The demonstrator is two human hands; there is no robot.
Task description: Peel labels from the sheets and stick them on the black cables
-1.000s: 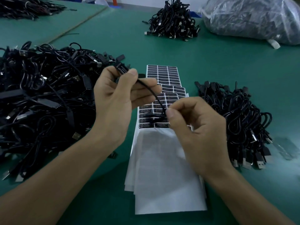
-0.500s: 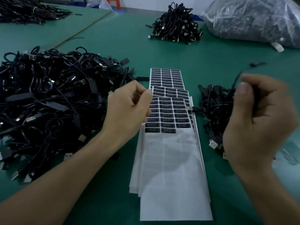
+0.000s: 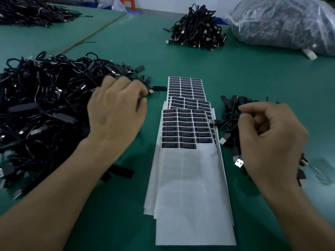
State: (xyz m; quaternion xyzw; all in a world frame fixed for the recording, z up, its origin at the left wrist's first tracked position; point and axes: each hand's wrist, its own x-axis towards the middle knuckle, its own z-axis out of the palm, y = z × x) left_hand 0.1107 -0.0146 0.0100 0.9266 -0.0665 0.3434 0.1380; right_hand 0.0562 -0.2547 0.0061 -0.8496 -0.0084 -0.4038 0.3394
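Sheets lie mid-table, long axis running away from the person, labels on the far half. Left hand curls into left cables; right hand is curled over right cables. Both grips unclear.

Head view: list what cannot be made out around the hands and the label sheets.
Left hand, head view: fingertips hidden by the hand's own back in the big cable pile; a grip cannot be told.
Right hand, head view: curled over the small cable pile, edge blurred; what it holds is unclear.
Top label sheet: fine print too small.
Lower sheets: mostly covered by the top sheet.
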